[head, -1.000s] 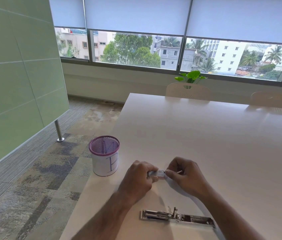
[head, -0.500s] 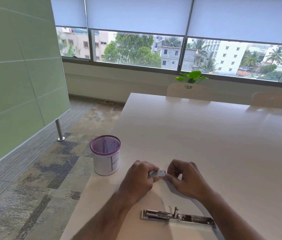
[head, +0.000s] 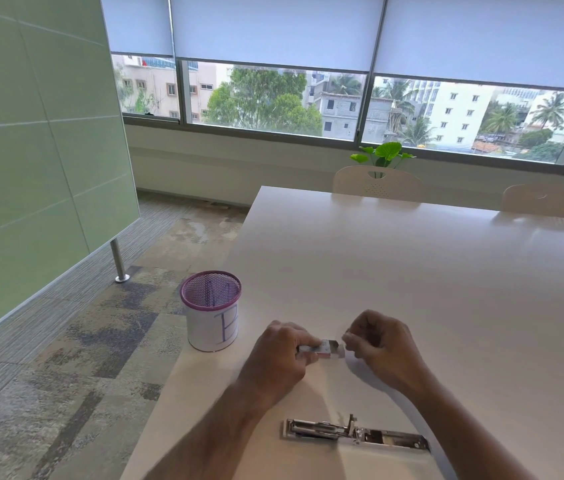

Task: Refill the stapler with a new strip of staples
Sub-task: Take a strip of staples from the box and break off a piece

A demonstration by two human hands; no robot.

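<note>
A small white staple box is held just above the white table, gripped by the fingers of my left hand. My right hand pinches the box's open right end, where a grey flap or staple strip sticks out; which of the two it is I cannot tell. The metal stapler lies unfolded flat on the table near the front edge, below both hands, with neither hand touching it.
A purple mesh pen cup wrapped in white paper stands near the table's left edge. Two pale chairs stand at the far side, with a green plant behind them. Carpeted floor lies left of the table.
My right hand has drawn slightly to the right, and the box's right end now shows a grey piece sticking out. The stapler has not moved.
</note>
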